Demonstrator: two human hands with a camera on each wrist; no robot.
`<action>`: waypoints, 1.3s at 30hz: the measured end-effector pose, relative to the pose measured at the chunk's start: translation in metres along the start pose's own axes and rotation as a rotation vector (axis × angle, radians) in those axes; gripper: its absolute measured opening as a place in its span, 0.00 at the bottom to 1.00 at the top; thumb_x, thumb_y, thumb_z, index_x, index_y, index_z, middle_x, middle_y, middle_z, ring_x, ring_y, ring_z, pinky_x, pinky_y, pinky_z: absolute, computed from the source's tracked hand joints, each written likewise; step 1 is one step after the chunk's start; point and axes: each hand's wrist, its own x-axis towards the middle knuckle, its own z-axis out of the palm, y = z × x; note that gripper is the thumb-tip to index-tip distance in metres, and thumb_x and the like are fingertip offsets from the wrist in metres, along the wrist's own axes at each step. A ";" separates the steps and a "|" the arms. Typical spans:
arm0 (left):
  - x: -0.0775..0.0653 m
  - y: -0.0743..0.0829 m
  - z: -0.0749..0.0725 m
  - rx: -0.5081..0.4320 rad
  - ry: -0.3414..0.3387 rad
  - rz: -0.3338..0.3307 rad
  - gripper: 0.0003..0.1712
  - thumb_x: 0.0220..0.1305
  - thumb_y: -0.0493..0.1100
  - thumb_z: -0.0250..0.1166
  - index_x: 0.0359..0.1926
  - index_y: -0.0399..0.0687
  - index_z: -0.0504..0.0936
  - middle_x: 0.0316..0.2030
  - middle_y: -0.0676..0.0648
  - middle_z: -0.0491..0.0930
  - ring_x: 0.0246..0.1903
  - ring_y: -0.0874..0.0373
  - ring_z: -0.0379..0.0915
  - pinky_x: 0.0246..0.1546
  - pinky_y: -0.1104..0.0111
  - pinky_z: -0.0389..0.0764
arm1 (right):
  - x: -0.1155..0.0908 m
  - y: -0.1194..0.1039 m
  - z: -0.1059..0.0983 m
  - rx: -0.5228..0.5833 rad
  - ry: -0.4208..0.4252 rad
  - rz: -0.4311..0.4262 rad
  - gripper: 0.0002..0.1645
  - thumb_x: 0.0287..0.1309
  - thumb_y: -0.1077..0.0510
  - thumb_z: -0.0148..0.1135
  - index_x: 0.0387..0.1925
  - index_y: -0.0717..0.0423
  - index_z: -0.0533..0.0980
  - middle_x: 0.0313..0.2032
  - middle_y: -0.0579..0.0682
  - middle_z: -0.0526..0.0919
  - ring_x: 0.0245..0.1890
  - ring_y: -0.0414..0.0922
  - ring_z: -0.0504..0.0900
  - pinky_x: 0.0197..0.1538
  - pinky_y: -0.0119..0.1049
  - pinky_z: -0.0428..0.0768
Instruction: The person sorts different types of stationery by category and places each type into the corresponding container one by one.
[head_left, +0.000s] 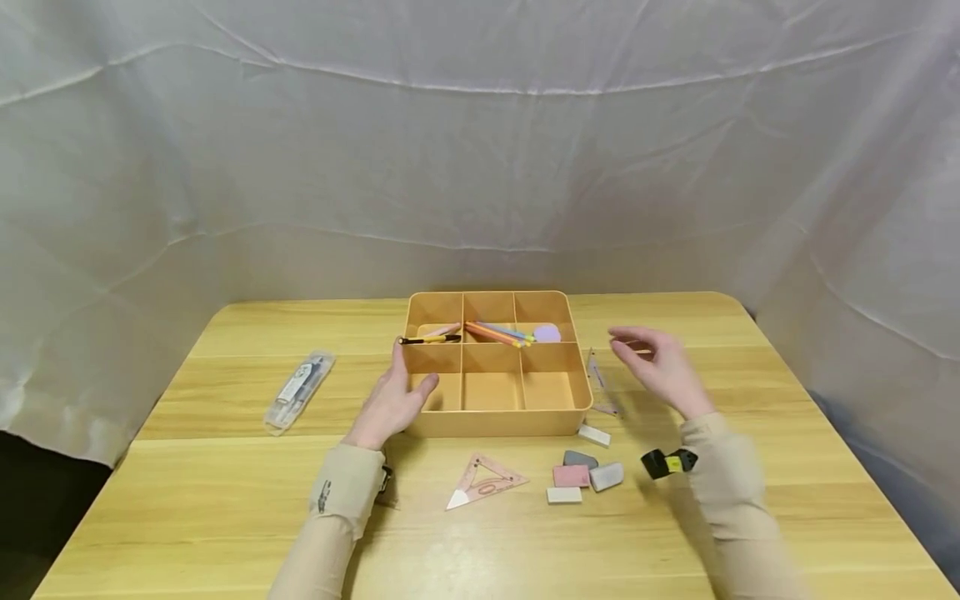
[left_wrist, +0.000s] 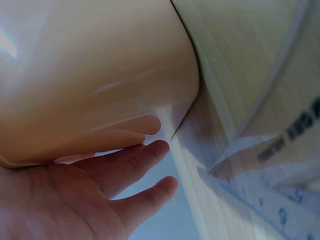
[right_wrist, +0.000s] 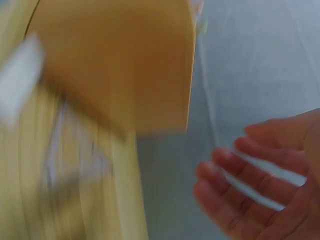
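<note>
An orange-tan organizer box [head_left: 493, 423] with several compartments stands mid-table. My left hand [head_left: 390, 406] holds its left wall, with the thumb over the rim and the fingers along the outside; in the left wrist view the fingers [left_wrist: 135, 172] lie by the outer wall. Colored pens [head_left: 495, 333] and a round lilac item [head_left: 547, 333] are in the back compartments. A yellow-and-black pen [head_left: 431, 339] lies across the back left compartment. My right hand [head_left: 663, 367], fingers loosely bent around nothing, hovers right of the box, near a clear set square [head_left: 597, 383].
Several erasers [head_left: 572, 476] lie in front of the box, with a white eraser [head_left: 595, 435] by its front right corner. A pink set square [head_left: 483, 483] lies at front center. At left is a clear packet [head_left: 300, 392]. A pale curtain [head_left: 480, 167] hangs behind the table.
</note>
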 end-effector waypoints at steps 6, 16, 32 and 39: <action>0.000 0.000 -0.002 0.001 -0.008 0.008 0.56 0.75 0.59 0.52 0.79 0.39 0.24 0.77 0.29 0.50 0.76 0.33 0.50 0.77 0.44 0.54 | 0.011 0.039 -0.033 -0.186 -0.134 0.154 0.27 0.73 0.54 0.53 0.62 0.71 0.72 0.50 0.73 0.81 0.49 0.67 0.81 0.48 0.58 0.83; 0.000 0.001 -0.001 0.006 0.003 0.000 0.56 0.74 0.60 0.53 0.79 0.39 0.27 0.76 0.28 0.52 0.75 0.32 0.52 0.77 0.43 0.55 | 0.035 0.072 -0.035 -0.320 -0.331 0.339 0.36 0.71 0.52 0.54 0.68 0.75 0.61 0.53 0.76 0.77 0.52 0.68 0.78 0.48 0.56 0.81; 0.000 0.002 0.000 -0.001 0.007 0.002 0.56 0.74 0.59 0.54 0.79 0.40 0.25 0.76 0.28 0.51 0.75 0.33 0.51 0.77 0.44 0.55 | 0.064 0.087 -0.023 -0.398 -0.497 0.362 0.38 0.71 0.55 0.48 0.73 0.72 0.50 0.66 0.82 0.61 0.59 0.72 0.71 0.52 0.57 0.79; -0.001 0.003 -0.001 0.006 0.010 -0.003 0.56 0.74 0.59 0.53 0.79 0.39 0.26 0.76 0.28 0.51 0.75 0.33 0.51 0.77 0.44 0.56 | 0.067 0.089 -0.019 -0.410 -0.520 0.359 0.31 0.74 0.60 0.47 0.71 0.70 0.53 0.67 0.80 0.60 0.61 0.72 0.69 0.52 0.56 0.80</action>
